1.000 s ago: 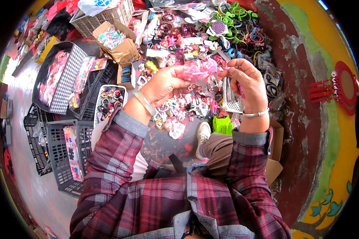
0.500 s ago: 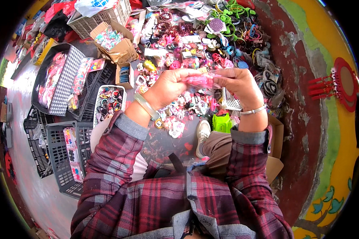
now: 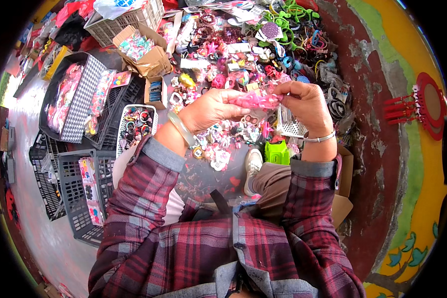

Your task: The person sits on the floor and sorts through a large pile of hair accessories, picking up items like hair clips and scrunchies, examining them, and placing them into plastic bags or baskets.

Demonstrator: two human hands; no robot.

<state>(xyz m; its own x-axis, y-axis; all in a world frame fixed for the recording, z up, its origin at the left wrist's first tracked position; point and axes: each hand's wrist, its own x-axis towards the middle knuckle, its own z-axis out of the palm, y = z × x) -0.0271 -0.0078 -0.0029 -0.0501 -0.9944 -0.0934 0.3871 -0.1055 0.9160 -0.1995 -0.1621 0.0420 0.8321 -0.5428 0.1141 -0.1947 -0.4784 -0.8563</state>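
Ground: grey floor (image 3: pixel 59 243) lies under me, down and to the left of my hands, and a painted wall (image 3: pixel 407 149) in yellow, green and dark red stands off to the right of my right hand.
Crates: dark plastic crates (image 3: pixel 69 198) sit low on the left, well away from my left hand, with flat packs standing in them.
Pile: a big heap of hair clips and bands (image 3: pixel 243 54) spreads out just past both hands, pink, green and blue all mixed up.
Box: a brown cardboard box (image 3: pixel 144 52) with small bright things in it is up and left of my left hand.
Little basket: a small white basket (image 3: pixel 289 126) is right under my right hand.
Left hand: my left hand (image 3: pixel 211 108) pinches the left end of the pink packet, fingers closed on it.
Right hand: my right hand (image 3: pixel 308 102) pinches the right end, fingers closed on it too.
Pink packet: the pink packet (image 3: pixel 258 101) is stretched between my two hands, up in the air over the heap.
How it feels, I think: very light, soft and crinkly, a bit slippery, with small hard bits inside.
Where to hold, I think: at the two ends, gently, so it does not tear.
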